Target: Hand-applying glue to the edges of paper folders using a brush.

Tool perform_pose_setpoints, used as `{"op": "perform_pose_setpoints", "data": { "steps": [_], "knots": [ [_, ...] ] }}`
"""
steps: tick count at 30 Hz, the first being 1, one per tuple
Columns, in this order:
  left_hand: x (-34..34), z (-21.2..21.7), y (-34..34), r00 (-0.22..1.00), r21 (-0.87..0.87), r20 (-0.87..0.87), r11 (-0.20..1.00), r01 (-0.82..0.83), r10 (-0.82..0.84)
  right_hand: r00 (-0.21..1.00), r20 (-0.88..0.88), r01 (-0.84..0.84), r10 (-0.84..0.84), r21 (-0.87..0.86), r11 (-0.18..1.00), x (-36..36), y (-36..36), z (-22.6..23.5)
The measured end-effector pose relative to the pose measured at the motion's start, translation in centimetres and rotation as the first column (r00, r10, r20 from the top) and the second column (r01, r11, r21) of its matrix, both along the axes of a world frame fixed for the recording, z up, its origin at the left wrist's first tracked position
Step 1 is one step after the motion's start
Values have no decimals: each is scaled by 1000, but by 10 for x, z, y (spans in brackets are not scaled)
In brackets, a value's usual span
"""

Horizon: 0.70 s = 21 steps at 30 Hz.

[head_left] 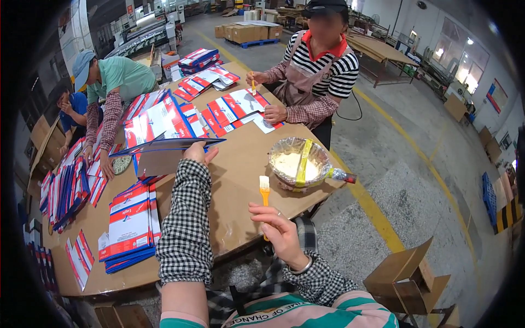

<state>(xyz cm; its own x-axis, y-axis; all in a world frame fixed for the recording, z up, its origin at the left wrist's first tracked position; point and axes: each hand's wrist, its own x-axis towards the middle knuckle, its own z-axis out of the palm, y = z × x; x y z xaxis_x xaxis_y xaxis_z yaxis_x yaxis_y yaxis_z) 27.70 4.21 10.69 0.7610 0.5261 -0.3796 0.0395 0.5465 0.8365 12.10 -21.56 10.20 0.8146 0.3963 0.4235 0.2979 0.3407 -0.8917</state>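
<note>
My left hand [201, 153] reaches forward over the table and grips the near right part of a printed cardboard folder [158, 148]. The folder is tilted, seen nearly edge-on, with its grey inner side toward me; some fingers are hidden behind it. In my right hand [280, 234], near the table's front edge, is a brush [264, 190] with an orange handle, pale bristles pointing up. A bowl [299, 162] of creamy paste, lined with plastic and crossed by a yellow strip, stands beyond the brush to the right. A wrapped handle [340, 175] juts from its right side.
A stack of red, white and blue folders [130, 224] lies at the left front, with more piles [65, 186] beyond. Across the table one person [317, 65] holds another brush over folders; two people [117, 79] work at the left. An open carton [407, 279] stands at lower right.
</note>
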Motion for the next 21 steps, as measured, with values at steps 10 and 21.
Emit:
{"op": "perform_pose_setpoints", "data": {
  "steps": [10,21],
  "knots": [
    [-27,2,-15,950,-184,305,983,-8,65,999,43,-5,5,10,1000,4,-2,8],
    [-39,10,-12,960,-99,196,978,-184,200,999,16,35,-35,12,999,-2,-7,3]
  ]
}}
